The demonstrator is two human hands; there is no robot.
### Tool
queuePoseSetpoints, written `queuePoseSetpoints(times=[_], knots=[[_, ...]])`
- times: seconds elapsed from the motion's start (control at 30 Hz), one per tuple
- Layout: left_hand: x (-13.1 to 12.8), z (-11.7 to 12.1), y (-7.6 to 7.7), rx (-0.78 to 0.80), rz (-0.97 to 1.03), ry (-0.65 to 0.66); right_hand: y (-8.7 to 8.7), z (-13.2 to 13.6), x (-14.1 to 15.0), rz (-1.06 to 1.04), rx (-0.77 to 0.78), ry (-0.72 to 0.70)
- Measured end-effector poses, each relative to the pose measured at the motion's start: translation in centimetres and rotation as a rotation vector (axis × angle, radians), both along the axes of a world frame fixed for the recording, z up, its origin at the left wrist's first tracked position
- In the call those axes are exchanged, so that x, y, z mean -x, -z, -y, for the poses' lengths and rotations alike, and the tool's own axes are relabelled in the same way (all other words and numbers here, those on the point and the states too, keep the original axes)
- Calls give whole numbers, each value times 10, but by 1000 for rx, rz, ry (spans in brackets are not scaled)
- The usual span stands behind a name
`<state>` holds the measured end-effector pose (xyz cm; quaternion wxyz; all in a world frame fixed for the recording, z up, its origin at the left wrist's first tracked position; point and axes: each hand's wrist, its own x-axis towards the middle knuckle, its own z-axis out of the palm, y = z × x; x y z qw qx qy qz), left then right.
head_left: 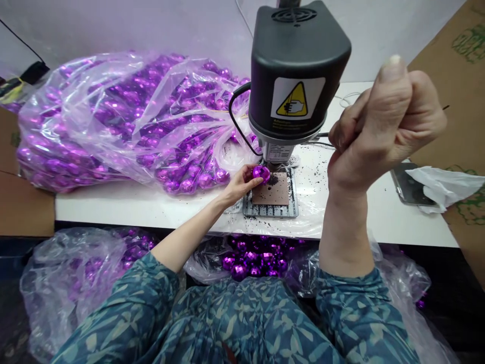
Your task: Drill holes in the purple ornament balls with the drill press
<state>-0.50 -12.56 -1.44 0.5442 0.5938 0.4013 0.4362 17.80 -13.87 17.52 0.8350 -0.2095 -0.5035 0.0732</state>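
Note:
Between the thumb and fingers of my left hand [242, 183] is a shiny purple faceted ball [261, 174]. It sits just beneath the chuck of a black bench drill press [299, 65], over a brown board [271, 189] on the grey metal base [291, 210]. Whether the drill bit touches the ball is hidden. My right hand [386, 121] is raised to the right of the motor housing, closed in a fist around the drill press handle. Most of that handle is covered by the fingers; a thin dark end [446, 107] sticks out beyond them.
A large clear bag [132, 121] of purple balls fills the table's left. More purple balls [253, 258] lie in plastic below the front edge. Dark shavings [310, 174] litter the white table [379, 217]. A phone [407, 184] and white tissue [447, 184] lie right, beside cardboard [454, 101].

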Motion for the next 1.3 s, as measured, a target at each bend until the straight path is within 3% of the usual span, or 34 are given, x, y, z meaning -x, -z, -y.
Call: queuePoseSetpoints(times=[0.37, 0.73, 0.93, 1.13, 1.3], knots=[[-16, 8, 12, -170, -208, 17, 0, 2, 1, 41, 95, 102], [-24, 27, 5, -374, -489, -226, 0, 7, 2, 59, 54, 75], [-31, 27, 6, -354, -521, -277, 2, 12, 3, 72, 87, 102], [-30, 30, 6, -372, -543, -241, 7, 22, 5, 86, 145, 180], [-30, 31, 6, -402, -544, -233, 14, 27, 5, 63, 138, 151]])
